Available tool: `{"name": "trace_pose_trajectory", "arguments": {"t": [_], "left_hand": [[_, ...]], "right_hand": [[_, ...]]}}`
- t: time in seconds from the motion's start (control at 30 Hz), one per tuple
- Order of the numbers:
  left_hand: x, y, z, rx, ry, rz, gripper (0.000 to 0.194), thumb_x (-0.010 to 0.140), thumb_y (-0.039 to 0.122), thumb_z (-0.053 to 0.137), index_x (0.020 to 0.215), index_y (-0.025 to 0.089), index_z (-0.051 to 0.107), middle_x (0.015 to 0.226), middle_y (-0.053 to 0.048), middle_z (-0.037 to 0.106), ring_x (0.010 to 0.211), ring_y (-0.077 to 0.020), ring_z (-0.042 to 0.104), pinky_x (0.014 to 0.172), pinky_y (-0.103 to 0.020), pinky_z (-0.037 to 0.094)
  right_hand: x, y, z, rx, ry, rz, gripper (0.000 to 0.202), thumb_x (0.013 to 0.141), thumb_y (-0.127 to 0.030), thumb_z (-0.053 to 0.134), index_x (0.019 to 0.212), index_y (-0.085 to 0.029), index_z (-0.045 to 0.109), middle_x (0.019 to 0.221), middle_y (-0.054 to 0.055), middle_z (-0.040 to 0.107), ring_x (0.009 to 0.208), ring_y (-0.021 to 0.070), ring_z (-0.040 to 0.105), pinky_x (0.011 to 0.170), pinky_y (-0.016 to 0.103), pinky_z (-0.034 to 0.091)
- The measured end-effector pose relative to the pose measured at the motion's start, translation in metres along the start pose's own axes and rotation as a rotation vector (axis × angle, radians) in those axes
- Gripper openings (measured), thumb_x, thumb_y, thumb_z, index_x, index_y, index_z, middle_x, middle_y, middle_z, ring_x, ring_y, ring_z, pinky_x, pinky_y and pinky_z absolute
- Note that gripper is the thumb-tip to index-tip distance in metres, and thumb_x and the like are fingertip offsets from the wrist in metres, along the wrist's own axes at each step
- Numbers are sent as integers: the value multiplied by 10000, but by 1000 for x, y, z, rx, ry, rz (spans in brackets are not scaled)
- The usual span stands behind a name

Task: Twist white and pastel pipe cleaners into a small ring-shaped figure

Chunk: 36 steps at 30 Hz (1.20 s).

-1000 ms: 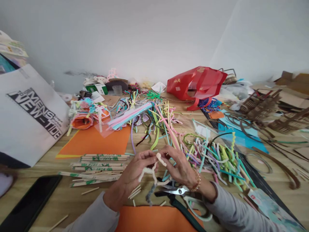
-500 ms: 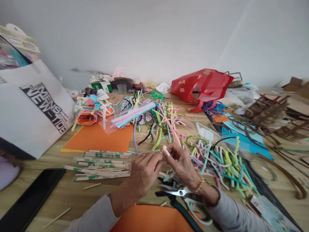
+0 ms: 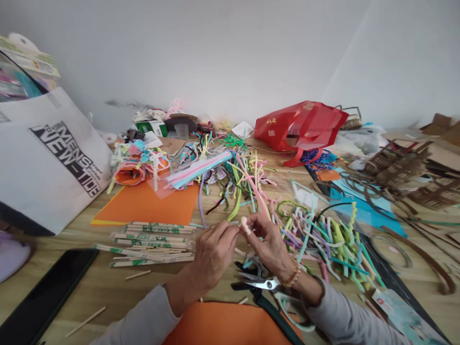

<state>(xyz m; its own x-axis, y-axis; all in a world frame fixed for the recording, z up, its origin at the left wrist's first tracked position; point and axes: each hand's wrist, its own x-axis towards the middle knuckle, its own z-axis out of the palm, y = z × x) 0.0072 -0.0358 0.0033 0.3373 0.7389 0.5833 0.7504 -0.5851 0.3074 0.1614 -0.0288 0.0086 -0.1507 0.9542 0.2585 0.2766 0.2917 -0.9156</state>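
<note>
A short, pale cream twisted pipe cleaner (image 3: 245,224) stands up between the thumb and fingers of my right hand (image 3: 272,245), which is closed in a pinch on it. My left hand (image 3: 214,250) is also pinched, its fingertips meeting the lower side of the same piece; what lies between them is mostly hidden. Below my right wrist, open-bladed scissors (image 3: 268,284) with pale handles lie on the table. Loose coloured pipe cleaners (image 3: 334,242) are heaped just right of my right hand. An orange sheet (image 3: 219,323) lies under my forearms.
Wrapped chopsticks (image 3: 154,240) and a black phone (image 3: 46,297) lie to the left, below a second orange sheet (image 3: 151,203). A white bag (image 3: 53,158) stands far left. More pipe cleaners (image 3: 201,170) fill the middle, before a red bag (image 3: 276,127). Brown woven baskets (image 3: 398,163) sit at right.
My left fingertips have drawn slightly left, away from my right fingers. The cream pipe cleaner shows a little more, and both hands stay in nearly the same place.
</note>
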Motion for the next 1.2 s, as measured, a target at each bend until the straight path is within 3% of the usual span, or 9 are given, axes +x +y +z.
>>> {"name": "trace_pose_trajectory", "arguments": {"t": [0.17, 0.47, 0.63, 0.73, 0.93, 1.1, 1.2], "left_hand": [[4, -3, 0, -219, -103, -150, 175, 900, 184, 483, 825, 177, 641, 806, -53, 664, 744, -184, 623, 683, -277, 432], [20, -15, -8, -1327, -501, -669, 122, 733, 279, 675, 727, 158, 686, 614, 2, 552, 570, -119, 488, 557, -227, 376], [15, -15, -3, -1679, -657, -907, 197, 652, 271, 770, 779, 142, 694, 637, -11, 568, 569, -118, 534, 586, -241, 428], [15, -17, -2, -1664, -652, -887, 188, 675, 271, 758, 797, 141, 698, 637, -17, 586, 579, -122, 543, 579, -234, 423], [20, -17, -7, -1273, -486, -665, 224, 646, 222, 782, 806, 138, 651, 780, -27, 656, 757, -163, 600, 712, -256, 453], [21, -15, -8, -1271, -451, -717, 218, 681, 255, 758, 782, 143, 600, 700, -9, 652, 657, -146, 599, 636, -249, 460], [20, -18, -7, -1342, -356, -802, 204, 695, 258, 751, 779, 151, 598, 669, 7, 647, 590, -120, 586, 594, -227, 456]], "right_hand": [[0, 0, -1, -49, -9, -48, 165, 895, -330, 531, 817, -185, 539, 664, -7, 516, 563, 108, 469, 483, 206, 381], [9, -2, -18, -12, -225, -123, 189, 923, -335, 510, 861, -169, 579, 742, 14, 557, 666, 122, 507, 599, 226, 401], [11, 1, -25, 68, -310, -123, 222, 910, -377, 535, 902, -160, 581, 771, 16, 563, 707, 129, 507, 622, 227, 399], [12, 1, -27, 60, -339, -124, 211, 907, -366, 547, 903, -161, 598, 799, 22, 588, 735, 133, 526, 641, 228, 407], [16, 0, -24, 119, -377, -3, 218, 874, -372, 597, 879, -156, 629, 763, 13, 591, 677, 120, 523, 590, 220, 397], [18, 3, -25, 387, -418, 139, 276, 864, -425, 596, 978, -177, 553, 746, -7, 566, 618, 109, 522, 548, 213, 410], [20, 9, -28, 364, -431, 147, 281, 860, -428, 600, 959, -168, 561, 760, 4, 575, 621, 111, 524, 544, 214, 408]]}}
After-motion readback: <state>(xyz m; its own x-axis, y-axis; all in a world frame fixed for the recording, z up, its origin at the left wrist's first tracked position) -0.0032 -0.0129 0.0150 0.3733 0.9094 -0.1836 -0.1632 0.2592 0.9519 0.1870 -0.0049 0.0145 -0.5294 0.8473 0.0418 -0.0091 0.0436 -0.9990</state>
